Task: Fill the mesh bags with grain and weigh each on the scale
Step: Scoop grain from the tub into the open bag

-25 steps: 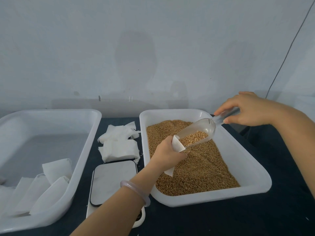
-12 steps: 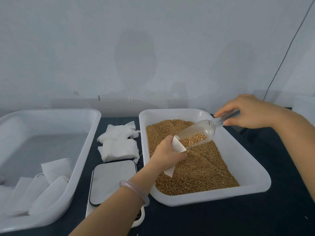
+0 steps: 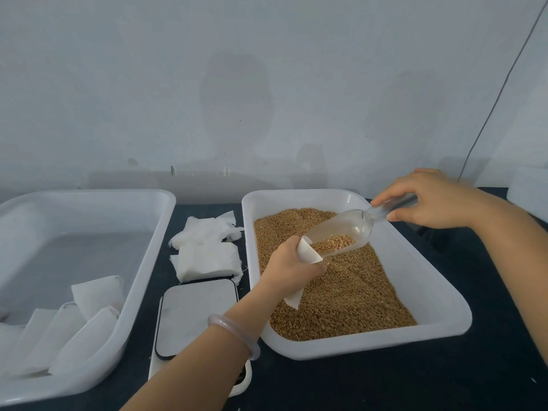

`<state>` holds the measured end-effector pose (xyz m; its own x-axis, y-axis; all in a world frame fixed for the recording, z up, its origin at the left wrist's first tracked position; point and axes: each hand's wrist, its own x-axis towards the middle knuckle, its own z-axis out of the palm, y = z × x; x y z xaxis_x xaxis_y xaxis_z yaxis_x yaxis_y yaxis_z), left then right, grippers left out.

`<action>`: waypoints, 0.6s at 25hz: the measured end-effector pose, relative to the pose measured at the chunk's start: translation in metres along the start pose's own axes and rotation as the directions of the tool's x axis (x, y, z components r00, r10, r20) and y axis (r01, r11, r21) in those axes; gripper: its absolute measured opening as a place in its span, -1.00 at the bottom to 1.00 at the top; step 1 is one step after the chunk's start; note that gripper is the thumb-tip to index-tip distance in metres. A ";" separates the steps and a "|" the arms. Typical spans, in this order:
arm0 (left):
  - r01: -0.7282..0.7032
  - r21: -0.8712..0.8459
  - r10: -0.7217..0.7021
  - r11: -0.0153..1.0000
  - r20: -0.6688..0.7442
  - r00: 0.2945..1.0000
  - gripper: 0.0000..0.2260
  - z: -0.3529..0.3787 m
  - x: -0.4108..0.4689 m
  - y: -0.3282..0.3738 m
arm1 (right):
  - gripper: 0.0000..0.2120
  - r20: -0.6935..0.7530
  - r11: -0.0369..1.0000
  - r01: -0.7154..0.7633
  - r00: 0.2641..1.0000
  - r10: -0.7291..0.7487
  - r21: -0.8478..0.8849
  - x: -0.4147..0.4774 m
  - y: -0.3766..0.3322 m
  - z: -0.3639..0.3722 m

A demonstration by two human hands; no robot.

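**Mesh bag** (image 3: 308, 252): white, held over the grain (image 3: 355, 292) in the right-hand tray (image 3: 444, 330). Its mouth was turned up against the lip of the scoop (image 3: 341, 232) and its lower corner hung close over the grain.

**Left hand** (image 3: 289, 269): your fingers were curled round the bag's neck. The forearm reached in over the tray's near-left rim, with a pale bracelet (image 3: 234, 333) at the wrist.

**Right hand** (image 3: 430, 200): you pinched the scoop's handle between thumb and fingers above the tray's far-right corner. The clear scoop was tilted down toward the bag, with a little grain at its lip.

**Edges:** the scale (image 3: 195, 315) lay between the tray and the left tub (image 3: 142, 262), just beside both. A stack of spare bags (image 3: 204, 253) sat behind it, near the tray's left wall. The tub held several white bags (image 3: 74, 330) at its near end.

**Room:** dark table (image 3: 489, 292) showed to the right of the tray and along its near rim.
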<state>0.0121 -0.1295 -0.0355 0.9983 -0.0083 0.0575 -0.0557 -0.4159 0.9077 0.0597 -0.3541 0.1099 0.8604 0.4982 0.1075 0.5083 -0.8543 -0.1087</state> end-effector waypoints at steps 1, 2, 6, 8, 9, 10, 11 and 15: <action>-0.001 -0.002 0.001 1.000 0.001 1.000 -0.73 0.000 0.000 0.000 | -0.72 0.005 1.000 0.000 1.000 0.000 0.012 0.000 0.001 0.001; -0.003 -0.005 0.003 1.000 0.002 1.000 -0.73 0.000 0.000 0.000 | -0.72 0.010 1.000 -0.004 1.000 0.004 0.021 -0.001 0.001 0.002; -0.004 -0.048 0.004 0.999 0.003 1.000 -0.73 -0.001 0.000 -0.001 | -0.68 0.023 0.995 -0.024 0.999 0.022 0.101 -0.005 0.005 0.001; -0.008 -0.078 0.008 0.997 0.001 1.000 -0.73 -0.001 -0.001 -0.002 | -0.68 0.044 0.985 -0.045 0.998 0.038 0.166 -0.008 0.007 0.003; -0.015 -0.085 0.015 0.996 -0.004 1.000 -0.74 -0.001 -0.001 -0.002 | -0.68 0.057 0.981 -0.055 0.997 0.045 0.185 -0.010 0.008 0.005; -0.024 -0.089 0.023 0.996 -0.006 1.000 -0.75 -0.001 -0.001 -0.002 | -0.68 0.064 0.978 -0.064 0.997 0.052 0.200 -0.012 0.009 0.007; -0.029 -0.091 0.029 0.995 -0.005 1.000 -0.76 -0.001 -0.001 -0.002 | -0.68 0.065 0.974 -0.067 0.996 0.054 0.215 -0.014 0.010 0.009; -0.020 -0.059 0.021 0.998 0.014 1.000 -0.75 -0.001 -0.001 0.000 | -0.66 0.038 0.975 -0.048 0.998 0.040 0.218 -0.017 0.011 0.010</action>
<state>0.0110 -0.1283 -0.0355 0.9970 -0.0298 0.0710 -0.0769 -0.3611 0.9293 0.0513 -0.3706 0.0971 0.8810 0.4686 0.0649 0.4624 -0.8242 -0.3269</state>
